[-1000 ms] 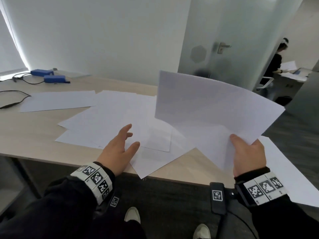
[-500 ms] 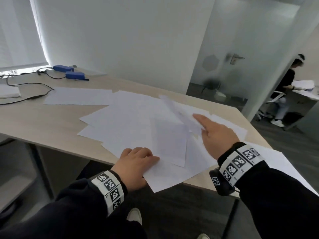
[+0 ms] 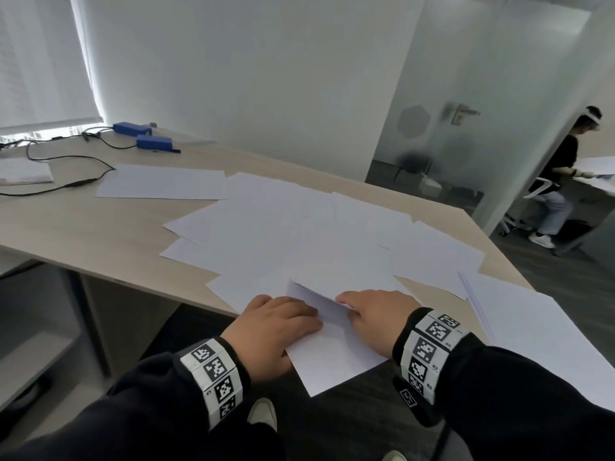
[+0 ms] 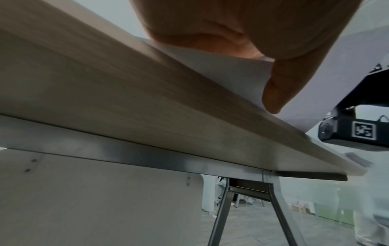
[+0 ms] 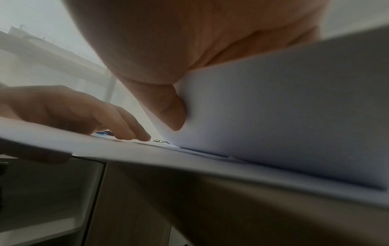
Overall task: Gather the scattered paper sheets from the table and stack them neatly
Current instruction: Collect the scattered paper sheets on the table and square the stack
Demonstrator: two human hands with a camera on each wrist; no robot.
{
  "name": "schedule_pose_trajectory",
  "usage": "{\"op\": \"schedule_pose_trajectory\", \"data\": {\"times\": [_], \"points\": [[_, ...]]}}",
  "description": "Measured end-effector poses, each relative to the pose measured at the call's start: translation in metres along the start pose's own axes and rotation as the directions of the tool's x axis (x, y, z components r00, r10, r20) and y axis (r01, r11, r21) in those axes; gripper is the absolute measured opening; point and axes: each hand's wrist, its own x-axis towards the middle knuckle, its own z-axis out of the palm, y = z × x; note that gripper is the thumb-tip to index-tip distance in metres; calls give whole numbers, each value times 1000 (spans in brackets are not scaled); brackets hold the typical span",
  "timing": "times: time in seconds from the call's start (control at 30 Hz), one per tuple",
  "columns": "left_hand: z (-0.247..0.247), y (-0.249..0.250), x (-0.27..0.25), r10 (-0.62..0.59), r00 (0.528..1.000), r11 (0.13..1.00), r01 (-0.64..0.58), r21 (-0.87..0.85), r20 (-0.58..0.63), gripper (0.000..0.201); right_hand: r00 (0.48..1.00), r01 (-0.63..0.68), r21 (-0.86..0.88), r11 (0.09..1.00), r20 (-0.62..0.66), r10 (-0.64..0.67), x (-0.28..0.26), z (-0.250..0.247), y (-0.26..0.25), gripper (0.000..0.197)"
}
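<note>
At the near edge of the table (image 3: 100, 234) both hands meet over a white sheet (image 3: 336, 357) whose near corner juts out past the edge. The left hand (image 3: 276, 327) lies on the sheet's left part, fingers pointing right and bent down onto the paper; the left wrist view shows its thumb (image 4: 280, 93) below the paper at the table's edge, so its grip holds that sheet between thumb and fingers. The right hand (image 3: 372, 317) has its grip on a second sheet (image 5: 284, 108), which lifts up from the pile, the thumb (image 5: 166, 106) pressed against its underside and the fingers hidden behind the paper.

Just beyond the hands, a loose spread of paper sheets (image 3: 299, 234) covers the middle of the table, overlapping at many angles. To the right, near the table's right corner, more sheets (image 3: 539, 331) hang out over the edge. Farther left a single sheet (image 3: 163, 183) lies apart from the spread, only its right edge close to it. At the far left is a black cable (image 3: 66, 159), a white packet (image 3: 23, 171), and two blue boxes (image 3: 143, 136) near the wall. Through the glass partition (image 3: 449, 128) at far right another person (image 3: 559, 181) sits at a desk.
</note>
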Motion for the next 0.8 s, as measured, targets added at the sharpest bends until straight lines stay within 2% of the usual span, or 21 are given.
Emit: {"op": "schedule_pose_trajectory", "data": {"times": [0.07, 0.23, 0.33, 0.4, 0.47, 0.53, 0.63, 0.7, 0.8], "points": [[-3, -5, -2, -48, 998, 999, 48, 13, -30, 50, 1000, -1, 1, 1000, -5, 1, -2, 1, 1, 39], [-15, -10, -1, -214, 961, 976, 203, -81, -175, 86, 1000, 1, -25, 1000, -4, -1, -5, 4, -1, 37], [-16, -7, 3, -199, 951, 980, 192, -54, -236, 106, 1000, 22, -77, 997, -10, -22, -4, 5, -12, 37], [-15, -5, 5, -166, 964, 985, 170, 1, -209, 108, 999, 46, -94, 995, -10, -47, -6, 4, -22, 37], [-14, -4, 5, -123, 978, 988, 137, 74, -168, 99, 996, 94, -31, 995, -6, -94, -11, 1, -31, 43], [-15, -3, 4, -91, 987, 985, 108, 132, -132, 85, 988, 152, 144, 978, 0, -153, -20, -2, -35, 52], [-17, -5, 2, -87, 989, 980, 106, 166, -119, 55, 985, 167, 408, 898, -43, -164, -32, -7, -27, 49], [-18, -7, 1, -102, 988, 977, 121, 175, -112, 37, 994, 108, 379, 919, -67, -89, -33, -3, -11, 51], [-22, -5, 1, -121, 987, 976, 138, 166, -108, 33, 997, -71, 181, 981, 40, 65, -29, 9, 10, 65]]}}
